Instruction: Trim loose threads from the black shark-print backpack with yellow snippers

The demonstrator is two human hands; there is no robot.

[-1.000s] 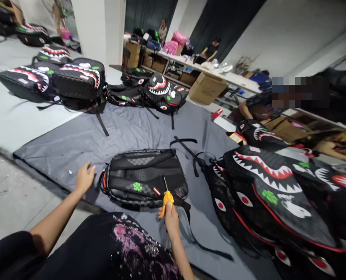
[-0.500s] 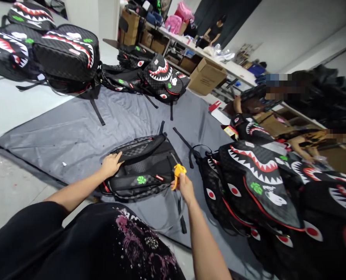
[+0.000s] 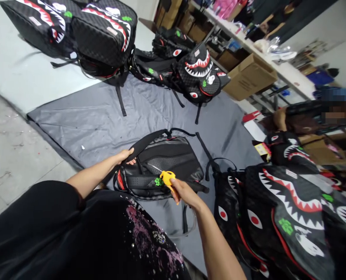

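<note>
A black checkered backpack (image 3: 173, 151) lies with its back panel and straps facing up. My left hand (image 3: 125, 156) is closed around its upper shoulder strap (image 3: 145, 144) near the strap's left end and holds it raised off the panel. In my right hand (image 3: 184, 192) is a yellow air blow gun (image 3: 167, 179), its thin metal nozzle pointing left over the back panel. A clear hose (image 3: 194, 223) hangs below that hand. The lower shoulder strap (image 3: 140, 181) bears a green clover patch and passes under the blow gun.
Grey sheeting (image 3: 88, 116) covers the table under the backpack. Several shark-mouth backpacks stand on the right (image 3: 289, 202) and along the far side (image 3: 103, 35). A cardboard box (image 3: 249, 77) sits beyond. Another person's arm (image 3: 280, 118) shows at the far right.
My left hand has taken hold of the upper strap and lifted it. The blow gun has moved from the bag's right end to over its middle. The view has shifted left.
</note>
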